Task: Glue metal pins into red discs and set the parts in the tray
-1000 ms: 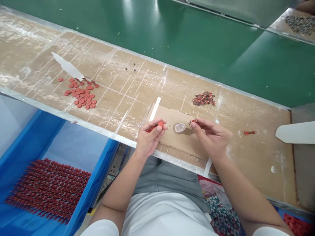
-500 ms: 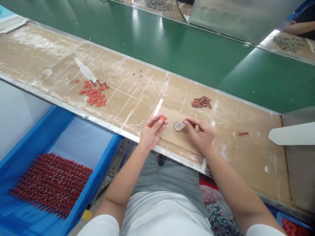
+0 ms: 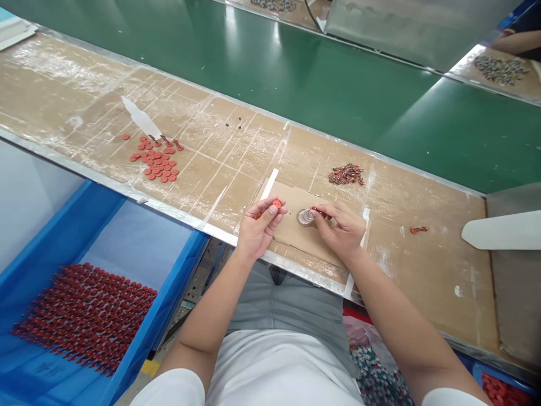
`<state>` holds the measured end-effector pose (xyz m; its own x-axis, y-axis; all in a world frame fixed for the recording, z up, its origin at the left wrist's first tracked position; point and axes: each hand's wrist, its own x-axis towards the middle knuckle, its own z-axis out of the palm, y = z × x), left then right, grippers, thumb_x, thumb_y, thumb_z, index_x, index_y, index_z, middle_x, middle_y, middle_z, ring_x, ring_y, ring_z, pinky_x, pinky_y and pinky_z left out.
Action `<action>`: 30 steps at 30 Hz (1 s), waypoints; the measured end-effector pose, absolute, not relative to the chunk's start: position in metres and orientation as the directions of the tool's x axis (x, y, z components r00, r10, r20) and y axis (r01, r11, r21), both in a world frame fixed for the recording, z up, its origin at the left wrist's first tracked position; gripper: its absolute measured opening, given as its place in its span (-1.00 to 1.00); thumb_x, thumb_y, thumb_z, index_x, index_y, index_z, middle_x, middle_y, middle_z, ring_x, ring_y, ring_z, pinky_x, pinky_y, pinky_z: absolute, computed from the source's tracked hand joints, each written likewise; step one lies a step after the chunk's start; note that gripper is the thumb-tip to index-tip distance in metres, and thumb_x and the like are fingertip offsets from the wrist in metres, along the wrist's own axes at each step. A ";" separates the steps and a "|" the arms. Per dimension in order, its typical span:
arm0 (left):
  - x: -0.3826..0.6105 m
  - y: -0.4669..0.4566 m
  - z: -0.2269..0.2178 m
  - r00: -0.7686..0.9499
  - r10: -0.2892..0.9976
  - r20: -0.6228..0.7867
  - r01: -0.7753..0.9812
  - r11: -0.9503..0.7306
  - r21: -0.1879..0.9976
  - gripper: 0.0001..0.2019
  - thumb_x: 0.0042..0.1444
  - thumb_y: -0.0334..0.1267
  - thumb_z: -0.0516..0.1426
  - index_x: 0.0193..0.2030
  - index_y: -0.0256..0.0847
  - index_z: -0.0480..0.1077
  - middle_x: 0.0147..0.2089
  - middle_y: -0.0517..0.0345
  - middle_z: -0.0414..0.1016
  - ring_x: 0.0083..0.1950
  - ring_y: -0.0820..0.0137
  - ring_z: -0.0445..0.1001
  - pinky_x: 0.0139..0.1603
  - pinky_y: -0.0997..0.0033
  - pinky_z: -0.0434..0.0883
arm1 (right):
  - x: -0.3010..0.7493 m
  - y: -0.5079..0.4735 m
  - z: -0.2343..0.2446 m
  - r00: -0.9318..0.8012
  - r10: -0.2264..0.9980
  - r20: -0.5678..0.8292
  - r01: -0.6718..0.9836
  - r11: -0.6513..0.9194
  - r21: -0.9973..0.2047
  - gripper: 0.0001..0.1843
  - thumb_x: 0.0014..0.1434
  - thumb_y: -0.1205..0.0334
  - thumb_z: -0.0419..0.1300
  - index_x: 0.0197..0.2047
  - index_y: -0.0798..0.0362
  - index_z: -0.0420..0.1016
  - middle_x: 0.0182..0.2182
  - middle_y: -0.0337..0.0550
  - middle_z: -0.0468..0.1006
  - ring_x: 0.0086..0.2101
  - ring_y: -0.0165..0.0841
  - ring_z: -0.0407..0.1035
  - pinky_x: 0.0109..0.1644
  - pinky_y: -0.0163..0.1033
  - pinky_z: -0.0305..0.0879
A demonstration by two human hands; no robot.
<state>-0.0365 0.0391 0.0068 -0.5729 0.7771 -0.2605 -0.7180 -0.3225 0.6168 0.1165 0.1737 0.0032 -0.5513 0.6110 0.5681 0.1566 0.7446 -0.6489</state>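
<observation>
Between thumb and fingertips my left hand pinches a round red disc with small holes in its face. More red shows under its curled fingers, too hidden to name. My right hand is closed on a small red and dark piece, mostly covered by the fingers. That piece is over the rim of a small clear round cup, which stands on a cardboard sheet. Beyond the right hand lies a pile of small red and dark pieces.
Loose red discs lie left on the worktable near a white strip. A blue tray holds rows of red pieces. One red piece lies at right. Behind runs a green belt. Another person's arm shows far right.
My right hand has moved slightly left, bringing its small piece to the cup. My left hand still holds the red disc, nearly in place. The view has shifted a little.
</observation>
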 end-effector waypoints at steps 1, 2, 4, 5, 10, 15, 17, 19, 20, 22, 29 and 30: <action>-0.036 0.039 0.007 -0.572 0.779 -0.256 -0.718 -0.324 0.617 -0.71 -0.11 -0.29 0.43 -0.19 -0.20 0.60 -0.17 0.11 0.67 -0.22 0.48 0.66 -0.19 0.67 0.54 | 0.117 0.174 0.004 -0.560 0.603 0.568 0.156 0.750 -0.642 -0.84 0.12 0.20 0.34 -0.19 -0.13 0.66 -0.30 -0.15 0.69 -0.41 -0.32 0.50 -0.30 -0.15 0.51; -0.036 0.039 0.007 -0.570 0.783 -0.251 -0.718 -0.325 0.615 -0.71 -0.11 -0.29 0.43 -0.19 -0.20 0.60 -0.17 0.11 0.67 -0.22 0.49 0.66 -0.19 0.68 0.53 | 0.117 0.174 0.004 -0.572 0.593 0.567 0.154 0.757 -0.636 -0.85 0.13 0.20 0.34 -0.18 -0.13 0.65 -0.31 -0.15 0.69 -0.40 -0.31 0.51 -0.28 -0.15 0.51; -0.036 0.039 0.007 -0.564 0.791 -0.236 -0.720 -0.331 0.610 -0.72 -0.10 -0.30 0.43 -0.19 -0.19 0.61 -0.17 0.11 0.67 -0.22 0.50 0.65 -0.20 0.70 0.53 | 0.117 0.175 0.004 -0.594 0.568 0.570 0.141 0.771 -0.622 -0.84 0.14 0.22 0.33 -0.18 -0.12 0.65 -0.32 -0.15 0.68 -0.39 -0.31 0.52 -0.26 -0.15 0.52; -0.036 0.039 0.007 -0.562 0.795 -0.229 -0.720 -0.335 0.608 -0.73 -0.09 -0.30 0.42 -0.19 -0.19 0.61 -0.17 0.11 0.67 -0.22 0.50 0.65 -0.21 0.71 0.53 | 0.117 0.175 0.004 -0.602 0.558 0.572 0.133 0.776 -0.617 -0.84 0.14 0.23 0.33 -0.17 -0.12 0.65 -0.32 -0.15 0.68 -0.39 -0.31 0.52 -0.25 -0.15 0.52; -0.037 0.038 0.008 -0.561 0.798 -0.218 -0.717 -0.337 0.610 -0.74 -0.08 -0.31 0.42 -0.20 -0.19 0.61 -0.15 0.10 0.67 -0.19 0.50 0.65 -0.17 0.71 0.53 | 0.117 0.173 0.005 -0.595 0.597 0.538 0.151 0.741 -0.655 -0.87 0.12 0.17 0.35 -0.20 -0.13 0.66 -0.32 -0.16 0.68 -0.40 -0.31 0.52 -0.25 -0.14 0.53; -0.033 0.034 0.010 -0.570 0.779 -0.263 -0.725 -0.326 0.606 -0.71 -0.10 -0.32 0.42 -0.17 -0.19 0.60 -0.13 0.11 0.67 -0.17 0.48 0.65 -0.12 0.68 0.53 | 0.113 0.168 0.011 -0.355 0.849 0.391 0.075 0.443 -0.893 -0.79 0.07 0.06 0.41 -0.23 -0.06 0.64 -0.31 -0.15 0.70 -0.35 -0.29 0.57 -0.25 -0.14 0.55; -0.026 0.032 0.013 -0.554 0.777 -0.299 -0.745 -0.302 0.595 -0.69 -0.07 -0.31 0.41 -0.13 -0.18 0.60 -0.13 0.12 0.67 -0.16 0.48 0.65 -0.13 0.68 0.53 | 0.114 0.168 0.016 -0.310 0.912 0.269 -0.027 0.275 -0.961 -0.74 0.05 0.03 0.42 -0.22 -0.04 0.62 -0.32 -0.16 0.69 -0.39 -0.32 0.56 -0.35 -0.21 0.51; -0.013 0.030 0.017 -0.510 0.790 -0.341 -0.780 -0.258 0.571 -0.68 -0.05 -0.31 0.40 -0.10 -0.17 0.59 -0.12 0.11 0.67 -0.14 0.45 0.66 -0.13 0.65 0.54 | 0.117 0.168 0.024 -0.340 0.925 0.169 -0.108 0.140 -0.984 -0.73 0.04 0.02 0.42 -0.22 -0.05 0.61 -0.33 -0.18 0.69 -0.48 -0.40 0.50 -0.47 -0.28 0.43; -0.006 0.029 0.020 -0.484 0.799 -0.358 -0.798 -0.235 0.554 -0.69 -0.04 -0.31 0.40 -0.11 -0.18 0.59 -0.12 0.10 0.67 -0.14 0.43 0.66 -0.13 0.64 0.55 | 0.120 0.167 0.028 -0.365 0.923 0.118 -0.134 0.074 -0.988 -0.74 0.04 0.02 0.41 -0.22 -0.07 0.61 -0.33 -0.20 0.68 -0.51 -0.43 0.46 -0.51 -0.31 0.38; 0.008 0.027 0.025 -0.433 0.819 -0.376 -0.830 -0.200 0.521 -0.72 -0.04 -0.30 0.40 -0.14 -0.20 0.60 -0.13 0.09 0.68 -0.13 0.41 0.66 -0.14 0.63 0.55 | 0.126 0.161 0.037 -0.412 0.911 0.011 -0.178 -0.068 -0.982 -0.77 0.04 0.05 0.42 -0.23 -0.09 0.61 -0.32 -0.23 0.68 -0.54 -0.49 0.42 -0.54 -0.36 0.34; 0.036 0.020 0.044 -0.343 0.879 -0.332 -0.835 -0.123 0.536 -0.73 -0.01 -0.27 0.39 -0.13 -0.18 0.62 -0.11 0.05 0.68 -0.12 0.36 0.67 -0.12 0.59 0.56 | 0.141 0.123 0.056 -0.497 0.864 -0.078 -0.171 -0.186 -0.967 -0.80 0.11 0.04 0.38 -0.20 -0.12 0.62 -0.27 -0.23 0.69 -0.43 -0.43 0.53 -0.41 -0.32 0.51; 0.037 0.018 0.045 -0.344 0.881 -0.324 -0.831 -0.125 0.542 -0.74 0.00 -0.27 0.39 -0.12 -0.18 0.62 -0.11 0.05 0.68 -0.12 0.36 0.67 -0.11 0.57 0.56 | 0.142 0.118 0.056 -0.484 0.874 -0.049 -0.173 -0.150 -0.973 -0.80 0.11 0.04 0.38 -0.19 -0.12 0.63 -0.27 -0.22 0.70 -0.41 -0.40 0.55 -0.37 -0.28 0.54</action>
<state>0.0373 0.0184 0.0450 -0.3439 0.8812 -0.3243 -0.8313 -0.1251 0.5416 0.1416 0.1177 0.0564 -0.4836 0.8739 -0.0491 -0.1727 -0.1503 -0.9734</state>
